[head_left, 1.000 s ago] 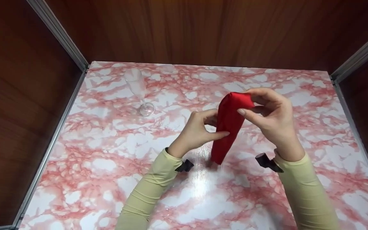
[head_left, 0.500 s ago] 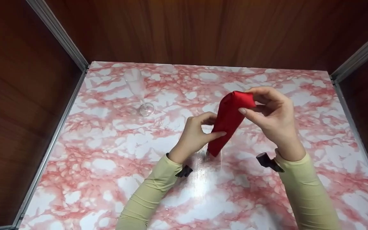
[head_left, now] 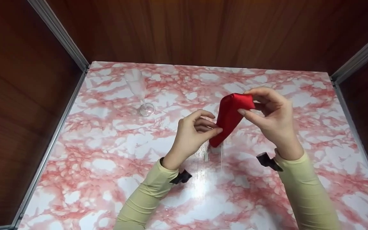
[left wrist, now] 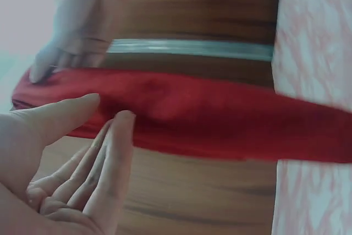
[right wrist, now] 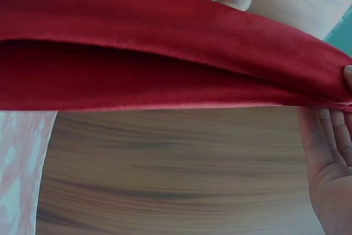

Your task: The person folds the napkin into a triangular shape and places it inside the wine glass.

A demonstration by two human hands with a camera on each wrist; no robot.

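Note:
A folded strip of shiny red satin cloth [head_left: 230, 118] hangs slanting above the table. My right hand [head_left: 275, 118] pinches its upper end between thumb and fingers, and the top corner bends over toward that hand. To the cloth's left is my left hand [head_left: 192, 134], its fingers loosely bent and the thumb tip overlapping the cloth's edge. In the left wrist view, thumb and index finger [left wrist: 118, 152] lie in front of the red cloth [left wrist: 220, 114] without closing round it. The right wrist view shows a long open fold along the cloth [right wrist: 165, 75].
A clear stemmed glass [head_left: 138, 91] stands at the back left of the table [head_left: 107, 182], which has a red-and-white marbled top. Dark wood panels [head_left: 196, 32] with metal edge strips [head_left: 48, 143] enclose the back and sides.
My left hand has drawn leftward along the cloth and loosened from it. The cloth's lower end has swung up slightly. My right hand stays almost still, holding the top.

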